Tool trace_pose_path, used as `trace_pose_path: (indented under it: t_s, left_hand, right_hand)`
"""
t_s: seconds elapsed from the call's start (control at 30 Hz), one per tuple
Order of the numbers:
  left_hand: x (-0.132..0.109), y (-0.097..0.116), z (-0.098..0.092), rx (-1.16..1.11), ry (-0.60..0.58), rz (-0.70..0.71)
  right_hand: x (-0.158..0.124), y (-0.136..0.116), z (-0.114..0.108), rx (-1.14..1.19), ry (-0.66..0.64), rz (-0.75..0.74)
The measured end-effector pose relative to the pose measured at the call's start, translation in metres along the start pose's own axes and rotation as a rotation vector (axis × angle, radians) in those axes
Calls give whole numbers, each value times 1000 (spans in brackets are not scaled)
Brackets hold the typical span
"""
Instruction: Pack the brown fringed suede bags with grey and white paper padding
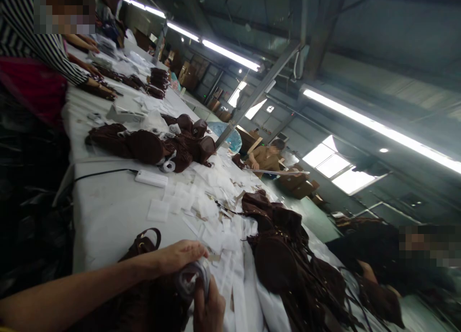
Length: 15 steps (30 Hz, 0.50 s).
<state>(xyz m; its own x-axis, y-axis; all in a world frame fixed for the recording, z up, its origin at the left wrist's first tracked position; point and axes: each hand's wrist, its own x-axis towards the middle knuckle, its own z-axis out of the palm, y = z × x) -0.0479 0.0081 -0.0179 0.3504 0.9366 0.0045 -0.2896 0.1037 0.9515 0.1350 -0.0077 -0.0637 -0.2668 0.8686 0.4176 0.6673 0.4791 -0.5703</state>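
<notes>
— What lies around the hands?
— A white table (108, 216) strewn with paper scraps (201, 207). A heap of fringed bags (284, 255) is just to the right, and a striped sleeve (54, 48) is at work far up the table.
— What crowds them?
— A brown bag (144, 298) lies under both wrists at the near edge.
— And the fingers?
— The left hand (180, 255) curls over the top of a grey bundle (192, 276). The right hand (209, 308) is closed on its lower side.
</notes>
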Motion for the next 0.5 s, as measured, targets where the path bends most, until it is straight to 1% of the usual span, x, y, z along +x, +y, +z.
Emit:
trace_pose_path:
  t_s: [0.07, 0.1, 0.2, 0.27, 0.3, 0.37, 0.43, 0.5]
  left_hand:
    - [-4, -3, -11, 202, -100, 4]
    - [-6, -4, -16, 292, -114, 17]
    - [-15, -9, -27, 519, -99, 65]
    - [-21, -12, -31, 597, -107, 59]
    - [-23, -13, -31, 595, -129, 19]
    - [-26, -15, -31, 495, -180, -131]
    - [-26, -18, -29, 295, -238, -317]
    - [-26, -22, -24, 72, -264, -435]
  right_hand:
    - [-9, 17, 3, -195, 9, -49]
    - [-14, 23, 4, -276, 7, -73]
    - [-23, 34, 10, -421, -4, -169]
    - [-26, 36, 12, -459, -16, -235]
    - [-27, 36, 13, -470, -19, -256]
    - [-26, 36, 12, -484, -29, -277]
    - [-25, 36, 9, -489, -51, -281]
    - [-25, 36, 7, -494, -88, -278]
